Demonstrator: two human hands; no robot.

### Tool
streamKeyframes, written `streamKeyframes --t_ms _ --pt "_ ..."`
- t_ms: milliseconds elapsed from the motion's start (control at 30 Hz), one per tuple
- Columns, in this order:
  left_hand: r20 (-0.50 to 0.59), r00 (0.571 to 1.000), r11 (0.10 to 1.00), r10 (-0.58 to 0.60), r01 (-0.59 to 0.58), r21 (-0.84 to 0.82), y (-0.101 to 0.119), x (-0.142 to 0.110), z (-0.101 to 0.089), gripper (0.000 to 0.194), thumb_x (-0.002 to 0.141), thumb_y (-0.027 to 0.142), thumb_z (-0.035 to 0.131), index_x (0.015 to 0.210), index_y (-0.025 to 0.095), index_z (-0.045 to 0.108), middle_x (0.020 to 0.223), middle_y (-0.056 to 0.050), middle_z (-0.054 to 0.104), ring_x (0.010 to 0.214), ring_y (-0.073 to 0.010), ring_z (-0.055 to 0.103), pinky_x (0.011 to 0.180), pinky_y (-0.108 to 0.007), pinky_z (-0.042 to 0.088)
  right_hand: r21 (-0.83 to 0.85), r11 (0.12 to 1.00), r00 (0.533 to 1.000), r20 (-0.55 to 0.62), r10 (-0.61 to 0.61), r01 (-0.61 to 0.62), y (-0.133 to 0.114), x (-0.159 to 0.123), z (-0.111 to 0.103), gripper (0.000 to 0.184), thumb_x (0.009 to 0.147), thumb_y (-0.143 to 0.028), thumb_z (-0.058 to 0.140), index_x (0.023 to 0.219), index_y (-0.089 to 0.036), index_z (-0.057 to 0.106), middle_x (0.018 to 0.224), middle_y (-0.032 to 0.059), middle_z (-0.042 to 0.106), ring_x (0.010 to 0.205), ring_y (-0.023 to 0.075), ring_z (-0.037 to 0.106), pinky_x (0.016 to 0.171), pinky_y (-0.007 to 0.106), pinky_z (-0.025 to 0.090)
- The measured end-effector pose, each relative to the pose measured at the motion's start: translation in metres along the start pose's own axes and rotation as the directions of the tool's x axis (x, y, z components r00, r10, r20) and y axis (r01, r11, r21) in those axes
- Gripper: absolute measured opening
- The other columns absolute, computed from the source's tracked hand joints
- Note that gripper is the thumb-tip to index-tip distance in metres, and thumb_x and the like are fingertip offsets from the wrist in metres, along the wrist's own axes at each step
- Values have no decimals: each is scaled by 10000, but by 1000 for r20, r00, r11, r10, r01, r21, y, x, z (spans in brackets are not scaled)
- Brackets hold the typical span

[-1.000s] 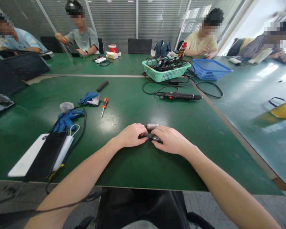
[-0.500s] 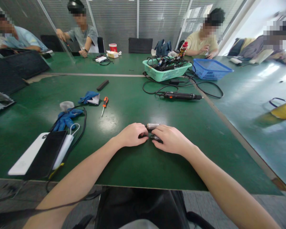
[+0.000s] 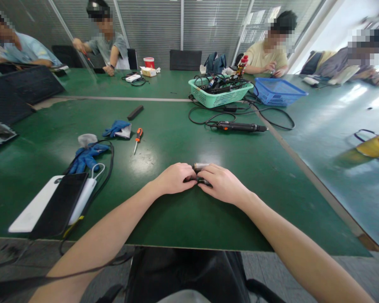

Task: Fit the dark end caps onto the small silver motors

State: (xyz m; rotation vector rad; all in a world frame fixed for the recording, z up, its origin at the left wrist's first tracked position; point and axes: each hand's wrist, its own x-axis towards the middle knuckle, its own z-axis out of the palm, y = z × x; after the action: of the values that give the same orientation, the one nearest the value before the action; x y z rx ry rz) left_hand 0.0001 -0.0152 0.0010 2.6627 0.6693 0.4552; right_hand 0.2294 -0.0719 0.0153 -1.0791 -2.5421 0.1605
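Glass partitions (image 3: pixel 154 38) with blinds behind them line the far side of the room, and other people sit around the big green surface (image 3: pixel 164 223). Seen from the worn head camera, the person's two hands meet near the middle of the near side. Their right hand (image 3: pixel 221 181) is closed, thumb and fingers pinching a small dark cylindrical piece (image 3: pixel 204 181) just above the surface. Their left hand (image 3: pixel 177 179) curls inward beside it, fingers bent over something dark; I cannot tell quite what it grips. A silvery cylinder (image 3: pixel 201 166) lies just beyond the fingertips, partly hidden by the right hand. Farther off rest an orange-handled screwdriver (image 3: pixel 139 134), a black power driver (image 3: pixel 240 126) and a green basket (image 3: pixel 219 101) heaped with tools and cables.
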Motion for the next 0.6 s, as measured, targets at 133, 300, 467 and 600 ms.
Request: streamKeyframes --t_ms 133,300,467,600 --pt "6 1000 1000 0 0 11 0 1 0 153 958 310 603 902 186 671 843 -21 638 813 -174 590 760 -315 431 20 1000 1000 -3 1 -1 1 1 3 152 979 -246 579 1085 -195 676 1089 106 713 1120 281 643 971 453 540" --pt "22 1000 1000 9 -9 29 0 2 0 157 964 314 602 903 190 677 856 -26 650 832 -184 601 765 -317 430 34 999 1000 1 28 -28 2 0 1 164 946 -266 636 1091 -192 661 1159 118 699 1156 291 632 976 455 543" --pt "28 1000 1000 6 -6 21 -1 2 2 159 978 316 596 958 192 693 900 -32 669 869 -189 616 799 -325 440 87 996 999 29 21 -24 5 -2 0 186 942 -228 624 1124 -206 657 1175 107 694 1196 272 619 1008 446 536" --pt "25 1000 1000 12 -12 20 -2 1 3 166 983 317 589 957 190 692 908 -34 670 867 -188 615 802 -327 441 103 995 1000 22 9 -12 5 -1 3 198 943 -209 620 1136 -216 665 1122 94 702 1180 268 626 1007 450 539"
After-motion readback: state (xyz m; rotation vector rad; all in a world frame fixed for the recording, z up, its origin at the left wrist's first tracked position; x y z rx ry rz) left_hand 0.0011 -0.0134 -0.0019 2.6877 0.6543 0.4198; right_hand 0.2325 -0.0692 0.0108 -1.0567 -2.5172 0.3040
